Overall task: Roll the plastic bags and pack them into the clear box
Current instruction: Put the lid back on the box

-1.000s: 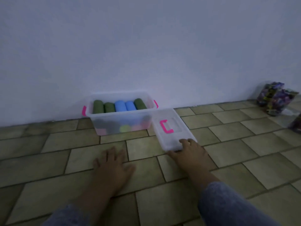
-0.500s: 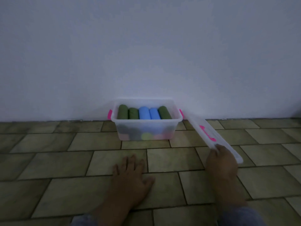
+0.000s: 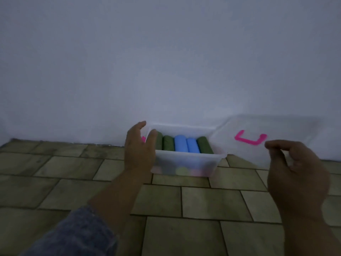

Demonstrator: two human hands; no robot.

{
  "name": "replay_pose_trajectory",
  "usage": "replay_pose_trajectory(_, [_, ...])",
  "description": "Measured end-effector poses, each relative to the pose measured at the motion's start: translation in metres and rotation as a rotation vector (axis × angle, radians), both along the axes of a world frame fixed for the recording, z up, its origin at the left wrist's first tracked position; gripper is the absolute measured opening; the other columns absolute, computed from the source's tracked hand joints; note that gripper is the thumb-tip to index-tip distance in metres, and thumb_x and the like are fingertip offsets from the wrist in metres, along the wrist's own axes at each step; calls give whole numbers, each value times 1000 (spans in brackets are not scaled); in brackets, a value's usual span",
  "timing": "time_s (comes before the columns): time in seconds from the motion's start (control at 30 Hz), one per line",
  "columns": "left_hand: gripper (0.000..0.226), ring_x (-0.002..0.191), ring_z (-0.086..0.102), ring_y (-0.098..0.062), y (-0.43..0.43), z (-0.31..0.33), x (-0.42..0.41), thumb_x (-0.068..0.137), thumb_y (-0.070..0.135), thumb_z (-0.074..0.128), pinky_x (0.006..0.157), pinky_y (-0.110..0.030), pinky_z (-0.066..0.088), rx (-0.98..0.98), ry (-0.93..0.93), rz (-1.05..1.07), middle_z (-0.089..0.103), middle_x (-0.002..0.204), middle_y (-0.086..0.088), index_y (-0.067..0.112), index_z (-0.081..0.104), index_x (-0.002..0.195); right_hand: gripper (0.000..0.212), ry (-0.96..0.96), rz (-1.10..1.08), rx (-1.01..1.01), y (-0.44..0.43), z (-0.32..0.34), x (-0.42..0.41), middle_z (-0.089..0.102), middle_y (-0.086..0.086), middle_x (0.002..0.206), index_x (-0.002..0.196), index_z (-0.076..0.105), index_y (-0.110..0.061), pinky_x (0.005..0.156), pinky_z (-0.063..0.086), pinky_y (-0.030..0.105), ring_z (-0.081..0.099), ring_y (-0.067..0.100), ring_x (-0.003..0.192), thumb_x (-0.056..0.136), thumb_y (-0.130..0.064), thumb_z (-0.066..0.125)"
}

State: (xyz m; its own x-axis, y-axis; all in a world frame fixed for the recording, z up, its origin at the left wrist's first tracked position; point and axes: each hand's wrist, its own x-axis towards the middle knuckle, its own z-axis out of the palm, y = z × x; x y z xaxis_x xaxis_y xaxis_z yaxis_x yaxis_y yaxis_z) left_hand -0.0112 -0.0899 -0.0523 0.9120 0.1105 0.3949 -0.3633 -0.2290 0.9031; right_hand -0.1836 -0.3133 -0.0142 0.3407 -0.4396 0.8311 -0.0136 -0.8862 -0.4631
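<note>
The clear box (image 3: pixel 186 163) stands on the tiled floor against the white wall. Rolled bags lie side by side in its top layer: green rolls (image 3: pixel 168 145) at the left and right, two blue rolls (image 3: pixel 186 145) in the middle. More rolls show faintly through its front wall. My left hand (image 3: pixel 138 150) is raised at the box's left end, fingers straight, thumb near the rim. My right hand (image 3: pixel 295 172) pinches the near edge of the clear lid (image 3: pixel 276 130), which it holds lifted and tilted to the right of the box. A pink handle (image 3: pixel 250 139) marks the lid.
The floor (image 3: pixel 73 182) is laid with olive-brown tiles. A pink latch (image 3: pixel 143 139) shows at the box's left end, partly behind my left hand. The white wall (image 3: pixel 166 61) rises right behind the box.
My right hand has lifted the lid off the floor and holds it up beside the box. My left hand left the floor and rose to the box's left end.
</note>
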Motion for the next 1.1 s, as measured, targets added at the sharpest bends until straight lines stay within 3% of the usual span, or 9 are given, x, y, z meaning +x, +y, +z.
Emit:
replay_pose_trajectory(0.1, [41,111,41,-4,-3,10,24,94,41,48,88,-24,32,61,67,-37,45,137,8,27,46,133,13,-3,85,118,16,9,5,62,-19,81,87,67,-30,66,33,10,52,-2,85,85,-23,57])
replay_pose_trajectory(0.23, [51,119,42,-14,-16,3,45,91,47,50,94,-28,33,243,83,-85,42,141,-1,24,43,136,17,-72,212,502,5,-11,30,69,-26,86,80,70,-36,69,41,-1,62,-7,83,83,-23,61])
replay_pose_trajectory(0.37, [62,126,41,-22,-25,-16,57,85,53,55,103,-41,37,448,157,-144,37,144,-2,24,40,138,41,-63,300,845,-44,-52,51,72,-2,101,80,73,-34,65,50,9,65,0,83,78,4,58])
replay_pose_trajectory(0.47, [68,128,39,-24,-28,-23,63,83,53,56,104,-43,36,535,169,-150,36,145,-3,21,38,140,54,139,308,906,-65,-76,67,62,8,121,102,67,-33,71,48,26,59,9,95,75,11,51])
replay_pose_trajectory(0.57, [69,128,38,-26,-28,-26,67,82,46,58,104,-44,36,594,183,-141,35,145,-4,19,35,142,64,204,344,968,-72,-79,90,54,8,128,122,59,-31,81,45,35,54,20,106,74,10,51])
replay_pose_trajectory(0.73, [64,115,46,-24,-19,-28,73,82,26,60,95,-42,44,510,269,-85,40,139,-7,20,35,140,62,423,407,824,-59,-70,136,58,4,125,131,53,-21,78,50,31,55,24,105,76,7,51])
replay_pose_trajectory(0.87, [62,121,46,-27,-11,-34,81,85,21,56,100,-46,42,458,331,-97,41,141,-8,18,34,142,59,547,330,700,-54,-63,165,56,8,132,134,53,-22,98,45,35,53,27,113,81,3,50])
replay_pose_trajectory(0.97, [62,127,41,-26,-10,-33,89,86,28,55,105,-47,37,492,278,-91,38,146,-6,18,34,143,53,581,237,571,-56,-59,173,55,9,132,135,51,-21,90,37,26,53,25,113,85,-6,52])
replay_pose_trajectory(1.1, [70,144,13,-23,-20,-26,101,90,54,39,114,-54,11,813,211,-27,9,159,4,26,15,150,54,711,196,316,-55,-56,187,38,3,150,141,42,-21,112,27,39,37,24,135,89,-28,55])
